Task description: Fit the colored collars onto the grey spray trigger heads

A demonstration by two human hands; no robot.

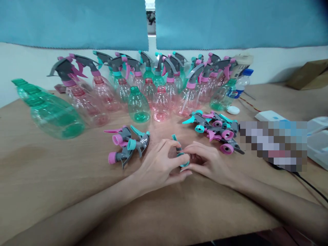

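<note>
Between my two hands, low over the middle of the table, is a spray trigger head (183, 160) with a teal collar and teal lever. My left hand (166, 160) grips it from the left, fingers curled round the collar. From the right, the fingertips of my right hand (205, 159) pinch the same head, and they hide much of its body. Left of my hands lie several grey trigger heads (125, 153) with pink or teal collars. A larger pile of such heads (217, 128) lies to the right, beyond my right hand.
Rows of pink and green spray bottles stand behind, some open-necked like the green bottle (138, 106). A capped drink bottle (243, 83), a white round lid (233, 110), a white power strip (271, 116), a cable (311, 186) and clear containers (317, 140) are at the right.
</note>
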